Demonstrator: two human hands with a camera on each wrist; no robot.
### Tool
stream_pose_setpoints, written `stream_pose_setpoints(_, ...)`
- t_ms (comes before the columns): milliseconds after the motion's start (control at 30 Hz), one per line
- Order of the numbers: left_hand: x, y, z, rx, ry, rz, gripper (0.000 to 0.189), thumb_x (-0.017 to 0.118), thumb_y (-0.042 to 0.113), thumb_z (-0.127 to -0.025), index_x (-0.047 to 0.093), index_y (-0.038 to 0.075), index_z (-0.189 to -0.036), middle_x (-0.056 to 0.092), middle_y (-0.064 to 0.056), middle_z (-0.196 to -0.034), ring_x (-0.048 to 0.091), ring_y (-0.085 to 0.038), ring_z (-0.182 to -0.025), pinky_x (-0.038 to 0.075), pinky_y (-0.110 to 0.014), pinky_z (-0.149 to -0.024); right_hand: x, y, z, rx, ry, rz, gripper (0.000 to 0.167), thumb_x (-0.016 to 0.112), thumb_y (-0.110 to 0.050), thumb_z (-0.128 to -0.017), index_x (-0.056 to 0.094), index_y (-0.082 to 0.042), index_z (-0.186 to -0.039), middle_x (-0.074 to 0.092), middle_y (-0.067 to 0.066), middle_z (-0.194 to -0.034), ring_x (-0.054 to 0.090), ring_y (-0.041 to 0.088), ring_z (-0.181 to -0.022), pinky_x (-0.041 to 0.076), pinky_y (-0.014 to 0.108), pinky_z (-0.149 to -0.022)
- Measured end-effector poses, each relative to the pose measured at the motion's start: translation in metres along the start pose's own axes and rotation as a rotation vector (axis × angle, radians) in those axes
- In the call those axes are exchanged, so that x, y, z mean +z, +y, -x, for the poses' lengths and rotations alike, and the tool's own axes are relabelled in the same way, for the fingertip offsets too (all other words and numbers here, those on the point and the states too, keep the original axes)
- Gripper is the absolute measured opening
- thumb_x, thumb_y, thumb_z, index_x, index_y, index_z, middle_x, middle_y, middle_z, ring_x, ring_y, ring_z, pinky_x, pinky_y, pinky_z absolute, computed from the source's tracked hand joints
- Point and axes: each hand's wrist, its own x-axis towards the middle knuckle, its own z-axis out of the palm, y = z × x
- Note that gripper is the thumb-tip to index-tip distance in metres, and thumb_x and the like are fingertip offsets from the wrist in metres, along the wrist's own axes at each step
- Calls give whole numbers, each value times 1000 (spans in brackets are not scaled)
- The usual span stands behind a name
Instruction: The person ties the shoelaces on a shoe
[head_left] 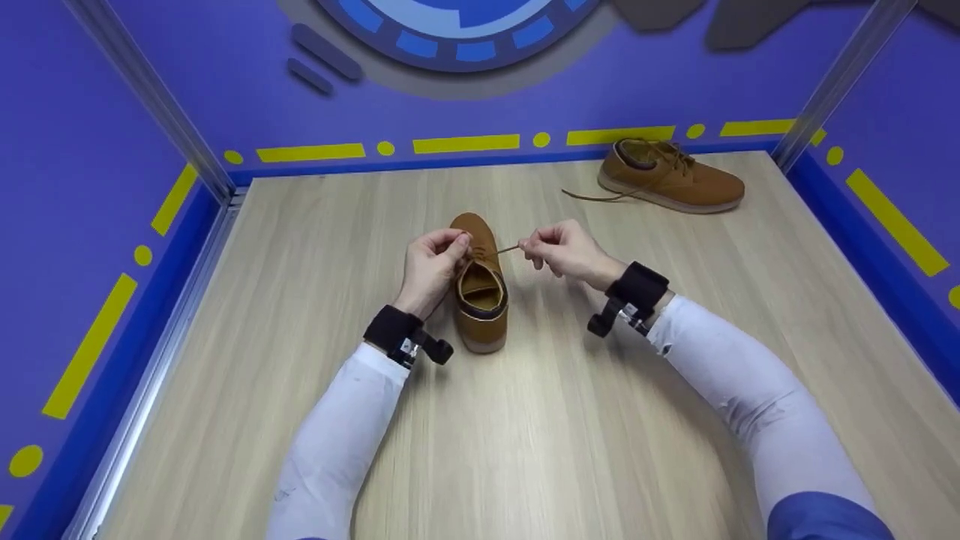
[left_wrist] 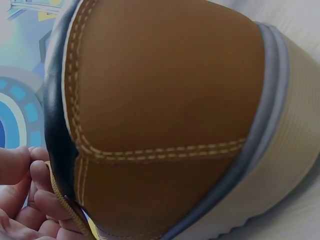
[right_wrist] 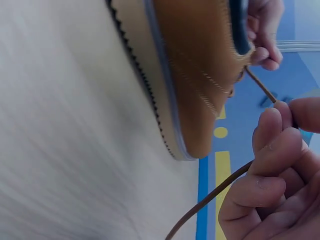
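A brown lace-up shoe (head_left: pixel 480 330) stands upright on the table, its toe pointing away from me. My right hand (head_left: pixel 564 251) pinches a brown shoelace (head_left: pixel 508 250) between thumb and forefinger, off the shoe's right side. In the right wrist view, that shoelace (right_wrist: pixel 261 85) runs taut from the eyelets to the fingertips, and its loose end hangs below the hand. My left hand (head_left: pixel 435 266) is at the shoe's left side by the laces. In the left wrist view its thumb and fingers (left_wrist: pixel 42 172) pinch a lace (left_wrist: pixel 70 207), beside the shoe's dark collar.
A second brown shoe (head_left: pixel 697 184) lies at the back right of the wooden table (head_left: pixel 585 420), its toe to the right and one lace end (head_left: pixel 592 197) trailing left. Blue-purple panels (head_left: pixel 465 112) with yellow marks border the table at the back and both sides.
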Motion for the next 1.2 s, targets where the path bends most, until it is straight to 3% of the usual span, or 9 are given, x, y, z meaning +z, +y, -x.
stream_pose_setpoints(267, 1, 0, 1, 13, -5, 8, 21, 71, 1, -107, 70, -19, -114, 71, 3, -80, 60, -7, -69, 50, -17, -64, -9, -18, 0, 5, -3, -226, 33, 64, -18, -114, 71, -12, -82, 64, -7, -67, 40, 2, -48, 30, 17, -49)
stream_pose_setpoints(500, 2, 0, 3, 15, 10, -3, 18, 72, 1, -107, 73, -16, -112, 72, 3, -80, 62, -6, -71, 51, -16, -65, -13, -40, -2, -14, -4, -326, 34, 59, -17, -115, 72, -12, -84, 63, -6, -67, 38, 2, -46, 28, 19, -50)
stream_pose_setpoints(733, 3, 2, 4, 42, -2, -37, 15, 72, 3, -107, 75, -12, -109, 69, 5, -80, 59, -7, -71, 47, -17, -64, -18, -64, -6, -58, 11, -362, 32, 58, -15, -115, 74, -9, -88, 62, -5, -67, 38, 1, -46, 27, 18, -49)
stream_pose_setpoints(1000, 2, 4, 4, 40, -25, -57, 9, 71, 2, -108, 78, -3, -105, 77, 4, -82, 67, -8, -74, 52, -18, -66, -15, -92, -21, -111, 29, -338, 31, 59, -19, -116, 77, -7, -93, 62, -4, -67, 38, 3, -46, 28, 19, -47)
stream_pose_setpoints(1200, 1, 6, 3, 67, -72, -108, 13, 72, 3, -108, 78, -8, -110, 82, 2, -82, 72, -6, -73, 52, -17, -64, -6, -113, -34, -132, 6, -303, 27, 60, -19, -116, 78, -1, -105, 63, -4, -70, 35, 4, -45, 26, 20, -47)
